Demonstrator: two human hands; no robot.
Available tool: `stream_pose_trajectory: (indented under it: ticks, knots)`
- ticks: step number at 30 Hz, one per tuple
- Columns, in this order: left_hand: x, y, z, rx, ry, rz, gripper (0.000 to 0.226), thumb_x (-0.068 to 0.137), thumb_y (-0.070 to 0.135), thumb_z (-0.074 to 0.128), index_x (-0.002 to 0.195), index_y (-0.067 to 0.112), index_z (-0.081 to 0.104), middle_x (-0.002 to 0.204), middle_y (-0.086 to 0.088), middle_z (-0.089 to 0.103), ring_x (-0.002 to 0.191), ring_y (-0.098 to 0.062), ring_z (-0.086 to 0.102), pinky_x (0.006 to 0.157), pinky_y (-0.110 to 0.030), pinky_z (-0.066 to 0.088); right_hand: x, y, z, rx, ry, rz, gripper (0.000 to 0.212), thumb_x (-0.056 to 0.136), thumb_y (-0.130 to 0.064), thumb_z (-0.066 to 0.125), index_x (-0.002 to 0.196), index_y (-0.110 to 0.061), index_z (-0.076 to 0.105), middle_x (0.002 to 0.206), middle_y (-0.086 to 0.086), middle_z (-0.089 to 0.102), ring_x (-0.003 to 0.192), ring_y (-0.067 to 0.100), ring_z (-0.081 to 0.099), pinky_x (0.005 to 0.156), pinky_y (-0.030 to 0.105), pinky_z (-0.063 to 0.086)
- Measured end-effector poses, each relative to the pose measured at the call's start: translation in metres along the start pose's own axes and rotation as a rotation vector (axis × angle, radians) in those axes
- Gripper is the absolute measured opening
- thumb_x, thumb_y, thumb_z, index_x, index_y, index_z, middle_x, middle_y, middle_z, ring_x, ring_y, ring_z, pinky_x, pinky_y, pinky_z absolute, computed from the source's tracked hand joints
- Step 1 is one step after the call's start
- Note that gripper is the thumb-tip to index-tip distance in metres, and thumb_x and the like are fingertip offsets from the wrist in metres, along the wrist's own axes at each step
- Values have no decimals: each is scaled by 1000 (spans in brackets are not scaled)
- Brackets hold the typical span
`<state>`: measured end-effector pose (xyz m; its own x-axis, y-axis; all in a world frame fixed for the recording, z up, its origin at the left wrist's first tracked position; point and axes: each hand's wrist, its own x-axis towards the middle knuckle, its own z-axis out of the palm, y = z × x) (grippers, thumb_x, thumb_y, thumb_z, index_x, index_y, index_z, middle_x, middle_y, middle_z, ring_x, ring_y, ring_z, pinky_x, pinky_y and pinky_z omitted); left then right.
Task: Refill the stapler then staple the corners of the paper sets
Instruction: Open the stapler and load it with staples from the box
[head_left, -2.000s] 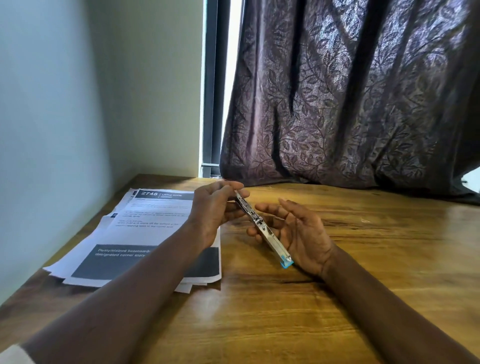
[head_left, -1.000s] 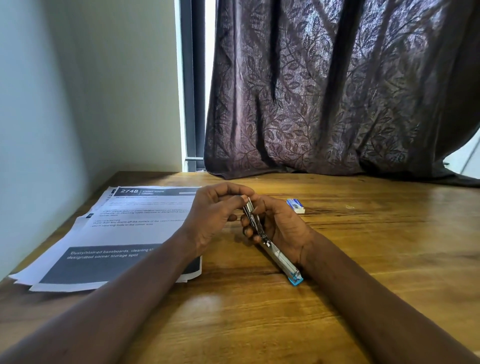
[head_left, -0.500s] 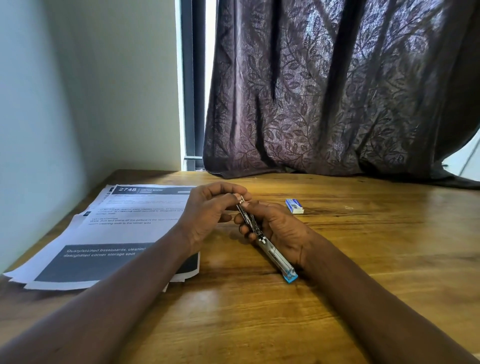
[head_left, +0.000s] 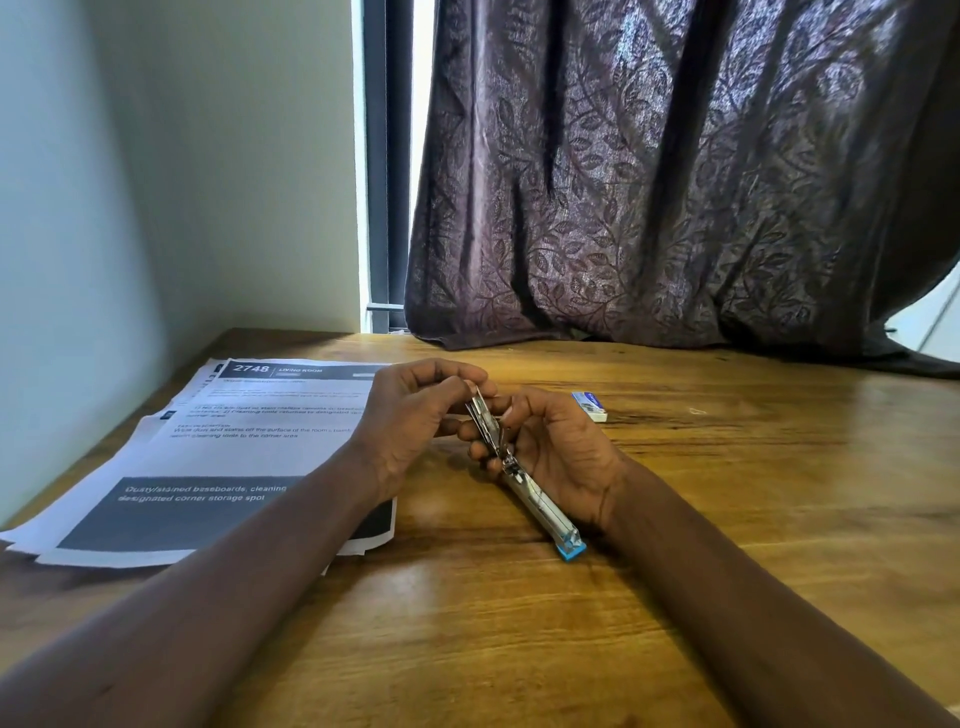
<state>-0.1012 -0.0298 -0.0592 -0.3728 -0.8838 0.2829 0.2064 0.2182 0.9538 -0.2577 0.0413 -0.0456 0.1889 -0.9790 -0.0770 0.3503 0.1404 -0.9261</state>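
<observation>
- Stapler (head_left: 524, 483) lies gripped in right hand's (head_left: 561, 452) curled fingers (head_left: 480, 454).
- Left hand (head_left: 410, 421) pinches its far tip.
- Papers (head_left: 218, 457) lie left of the fingers.

The stapler (head_left: 524, 486) is held over the tabletop (head_left: 727, 493) at a slant, its blue end pointed back toward the camera and kept low. Its far metal end is pinched by the left hand (head_left: 410, 421), and its middle is cradled in the right hand (head_left: 561, 447), fingers curled round it. The paper sets (head_left: 234, 452) are seen fanned out at the left, partly covered by the left forearm. A small white-and-blue box (head_left: 589, 406) is laid just beyond the right hand. A dark leaf-patterned curtain (head_left: 675, 182) is hung behind.
</observation>
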Motion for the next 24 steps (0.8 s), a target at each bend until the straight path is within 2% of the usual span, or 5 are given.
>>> stream_pose_trajectory:
  ticks: [9,13,18,21,24]
  knots:
    - [4,2,-9,-39,87,-49,17,95,10,65,93,17,80,101,-9,80,95,-23,76,84,-39,58,-1,1,1,45,-127,82,54,79,10,30,123,-6,59,102,19,65,82,31,68,63,29,49]
    - [4,4,-7,23,133,20,16,95,11,66,92,19,80,98,-6,80,97,-25,76,82,-39,59,-5,-3,3,92,-128,81,49,80,7,35,117,-2,65,105,26,67,82,35,72,66,29,58]
    - [2,6,-7,623,262,334,20,91,18,75,108,27,73,107,14,74,93,-4,71,74,-23,57,0,-2,0,107,79,-28,46,82,9,39,121,2,60,114,28,66,93,34,69,73,29,61]
    - [0,10,-10,862,121,523,24,86,22,79,106,31,70,114,13,67,98,-5,64,70,-29,58,1,-1,-3,117,155,-87,48,83,15,38,125,7,59,112,26,67,99,32,67,100,40,53]
    - [-3,10,-8,965,10,546,24,85,22,80,105,32,74,114,11,65,96,-7,62,71,-38,59,-2,-2,-2,70,141,-103,49,82,19,38,124,8,60,99,17,69,87,22,70,100,40,52]
